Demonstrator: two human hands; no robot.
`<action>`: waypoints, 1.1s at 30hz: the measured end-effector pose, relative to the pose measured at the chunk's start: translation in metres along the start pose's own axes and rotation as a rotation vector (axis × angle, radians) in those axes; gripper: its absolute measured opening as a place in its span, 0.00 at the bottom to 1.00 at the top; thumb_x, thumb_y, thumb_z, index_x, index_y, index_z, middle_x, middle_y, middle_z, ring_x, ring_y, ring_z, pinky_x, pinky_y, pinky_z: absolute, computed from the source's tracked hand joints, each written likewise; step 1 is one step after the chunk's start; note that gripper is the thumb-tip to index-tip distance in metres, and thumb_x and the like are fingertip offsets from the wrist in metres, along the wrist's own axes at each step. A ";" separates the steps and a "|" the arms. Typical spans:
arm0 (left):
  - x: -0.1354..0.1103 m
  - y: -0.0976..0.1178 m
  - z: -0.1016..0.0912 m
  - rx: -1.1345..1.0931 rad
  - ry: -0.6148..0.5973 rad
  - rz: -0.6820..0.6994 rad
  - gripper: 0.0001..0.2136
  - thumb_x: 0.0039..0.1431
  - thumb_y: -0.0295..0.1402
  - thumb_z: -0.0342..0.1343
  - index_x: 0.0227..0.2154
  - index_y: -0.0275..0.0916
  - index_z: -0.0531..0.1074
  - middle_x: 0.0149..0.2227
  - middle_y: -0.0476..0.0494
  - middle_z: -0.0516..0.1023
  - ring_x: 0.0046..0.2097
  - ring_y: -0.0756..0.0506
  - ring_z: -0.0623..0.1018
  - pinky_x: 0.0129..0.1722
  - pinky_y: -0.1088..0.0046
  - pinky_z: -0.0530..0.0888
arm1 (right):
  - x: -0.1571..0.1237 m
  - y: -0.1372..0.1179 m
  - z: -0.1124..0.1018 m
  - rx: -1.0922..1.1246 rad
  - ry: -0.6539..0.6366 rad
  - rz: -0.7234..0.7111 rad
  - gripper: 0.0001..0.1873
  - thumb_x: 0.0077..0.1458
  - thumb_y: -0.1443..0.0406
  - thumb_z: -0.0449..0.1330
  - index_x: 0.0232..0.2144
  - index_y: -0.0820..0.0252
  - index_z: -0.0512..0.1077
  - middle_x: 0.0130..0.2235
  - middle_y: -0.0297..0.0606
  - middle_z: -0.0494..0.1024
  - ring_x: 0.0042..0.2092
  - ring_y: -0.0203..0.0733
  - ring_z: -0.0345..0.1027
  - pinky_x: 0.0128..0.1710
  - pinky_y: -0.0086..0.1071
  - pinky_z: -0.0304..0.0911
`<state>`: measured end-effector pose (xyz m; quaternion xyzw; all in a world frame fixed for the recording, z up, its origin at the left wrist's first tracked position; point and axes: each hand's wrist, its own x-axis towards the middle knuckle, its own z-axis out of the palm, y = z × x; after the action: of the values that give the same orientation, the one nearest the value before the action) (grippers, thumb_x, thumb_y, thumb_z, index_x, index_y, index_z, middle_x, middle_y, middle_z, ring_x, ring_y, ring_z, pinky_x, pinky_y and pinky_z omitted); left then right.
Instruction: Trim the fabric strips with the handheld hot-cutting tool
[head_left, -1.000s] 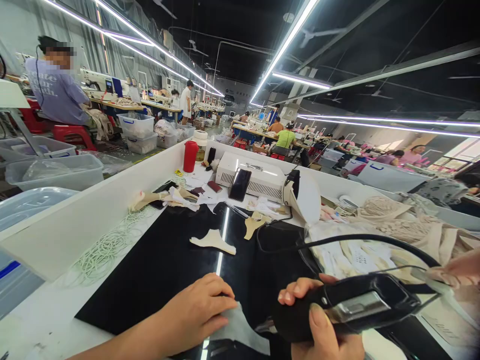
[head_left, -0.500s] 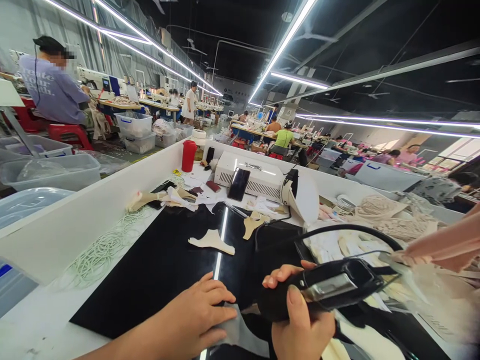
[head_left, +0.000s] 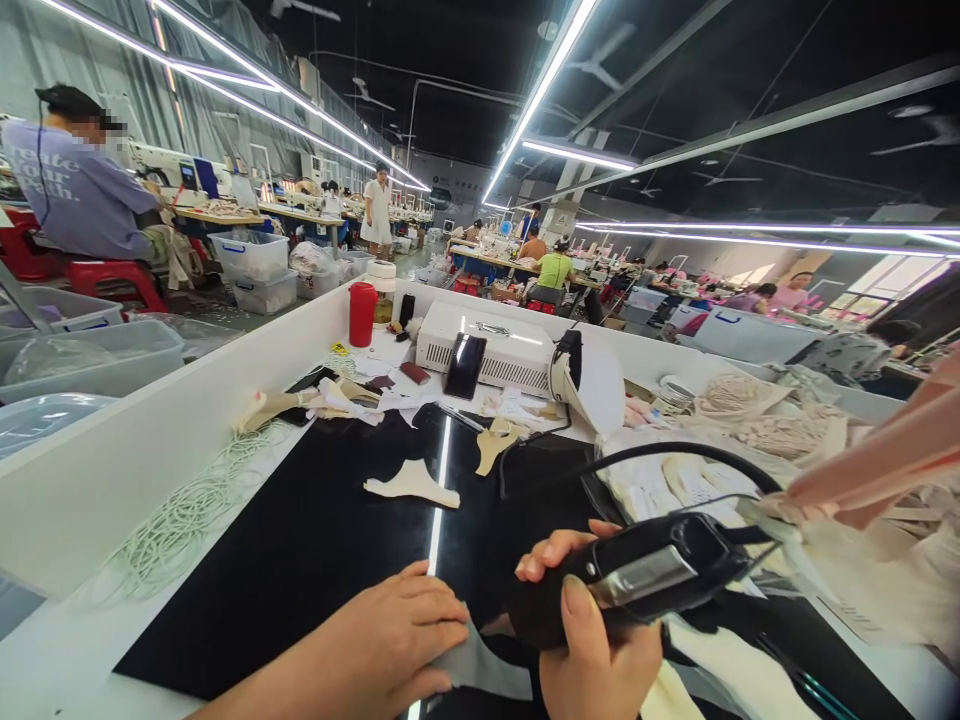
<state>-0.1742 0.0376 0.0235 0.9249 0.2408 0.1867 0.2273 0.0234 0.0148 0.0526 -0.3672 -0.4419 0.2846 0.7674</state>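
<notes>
My right hand is wrapped round a black corded hand tool with a metal strip on its side, thumb on top. The tool's front end points left, low over a black board. Its narrow tip is only partly visible, close to a translucent grey curved piece. My left hand lies flat with fingers stretched out, the fingertips on the left end of that piece. Farther up the board lie a cream curved cutout and a beige cutout.
Pale green cord lies tangled at left. A white machine, phone and red cup stand at the back. A black cable arches behind the tool. Fabric bundles lie at right. Co-workers sit at tables beyond.
The view has shifted slightly, so most things appear farther left. My left fingers have drawn closer together on the grey piece. My right hand keeps its hold on the tool.
</notes>
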 end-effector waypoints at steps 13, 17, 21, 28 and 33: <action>0.003 0.001 -0.008 0.052 -0.121 -0.044 0.19 0.66 0.32 0.63 0.58 0.46 0.73 0.60 0.43 0.77 0.60 0.40 0.77 0.68 0.52 0.63 | 0.003 0.001 0.009 0.015 -0.004 -0.037 0.17 0.63 0.62 0.65 0.52 0.50 0.67 0.34 0.31 0.76 0.32 0.37 0.72 0.34 0.35 0.72; 0.002 0.000 -0.007 0.052 -0.081 -0.014 0.18 0.66 0.34 0.64 0.57 0.47 0.73 0.58 0.44 0.78 0.59 0.40 0.77 0.68 0.54 0.63 | 0.004 0.005 0.014 0.027 -0.011 -0.042 0.17 0.63 0.63 0.65 0.52 0.49 0.67 0.35 0.31 0.76 0.31 0.37 0.73 0.34 0.34 0.72; 0.002 -0.001 -0.006 0.067 -0.086 -0.018 0.19 0.65 0.34 0.65 0.57 0.46 0.74 0.58 0.43 0.78 0.59 0.39 0.77 0.67 0.52 0.64 | 0.003 0.008 0.015 0.032 -0.020 -0.031 0.18 0.63 0.64 0.64 0.53 0.48 0.67 0.35 0.30 0.76 0.32 0.37 0.73 0.34 0.33 0.72; 0.002 0.001 -0.007 0.111 -0.097 -0.016 0.18 0.65 0.35 0.64 0.57 0.45 0.73 0.59 0.42 0.77 0.60 0.38 0.77 0.67 0.50 0.63 | 0.000 0.009 0.013 -0.008 -0.013 -0.034 0.16 0.64 0.64 0.63 0.52 0.49 0.67 0.35 0.29 0.76 0.32 0.35 0.74 0.35 0.32 0.73; 0.004 0.003 -0.010 0.122 -0.118 -0.012 0.19 0.65 0.35 0.64 0.57 0.44 0.73 0.60 0.41 0.77 0.61 0.39 0.76 0.69 0.51 0.61 | 0.003 0.007 0.014 0.023 -0.007 -0.013 0.17 0.63 0.63 0.64 0.52 0.48 0.67 0.35 0.29 0.77 0.32 0.35 0.73 0.34 0.31 0.72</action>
<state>-0.1748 0.0406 0.0341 0.9449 0.2437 0.1156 0.1853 0.0120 0.0253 0.0533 -0.3544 -0.4437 0.2860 0.7718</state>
